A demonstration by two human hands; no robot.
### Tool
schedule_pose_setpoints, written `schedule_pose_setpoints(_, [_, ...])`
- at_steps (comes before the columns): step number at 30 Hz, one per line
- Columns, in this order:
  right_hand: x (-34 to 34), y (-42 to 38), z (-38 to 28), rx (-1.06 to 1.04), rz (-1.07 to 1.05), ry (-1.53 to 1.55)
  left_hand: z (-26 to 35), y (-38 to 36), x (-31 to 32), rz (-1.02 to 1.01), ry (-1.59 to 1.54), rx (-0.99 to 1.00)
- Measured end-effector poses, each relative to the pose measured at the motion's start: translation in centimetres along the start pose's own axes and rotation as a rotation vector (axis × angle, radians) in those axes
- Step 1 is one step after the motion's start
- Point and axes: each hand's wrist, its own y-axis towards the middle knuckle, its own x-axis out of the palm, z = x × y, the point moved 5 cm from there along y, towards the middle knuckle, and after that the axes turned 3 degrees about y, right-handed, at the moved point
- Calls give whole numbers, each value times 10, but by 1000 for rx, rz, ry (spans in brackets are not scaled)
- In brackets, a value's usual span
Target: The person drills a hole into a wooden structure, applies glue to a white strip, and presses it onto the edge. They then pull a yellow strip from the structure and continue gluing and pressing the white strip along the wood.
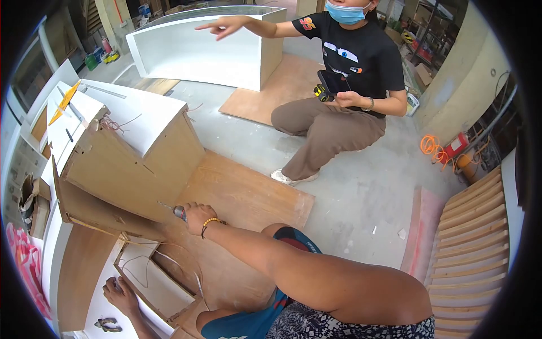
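Open room over the plywood sheet (257, 192), cabinet wall (127, 166) standing before the drill (179, 212) — wooden frame (169, 291) close beside the left hand (121, 295)

drill (179, 213) mostly hidden by right hand (200, 217), co-worker (367, 65) cropped at top edge

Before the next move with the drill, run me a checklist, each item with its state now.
1. Drill gripped in the right hand: ok.
2. Left hand away from the drill bit: ok, it is nearer the pliers.
3. Bit touching the cabinet's brown side panel: cannot tell.
4. Gloves on: not ok, both hands are bare.
5. Cabinet top free of tools: not ok, a yellow tool lies there.
6. Co-worker away from the bit: ok, squatting beyond the plywood sheet.
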Motion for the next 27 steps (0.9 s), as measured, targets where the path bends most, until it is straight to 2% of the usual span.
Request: schedule_pose_setpoints(27, [1, 0, 0, 21, -3, -7, 4, 0, -5, -23, -19, -47])
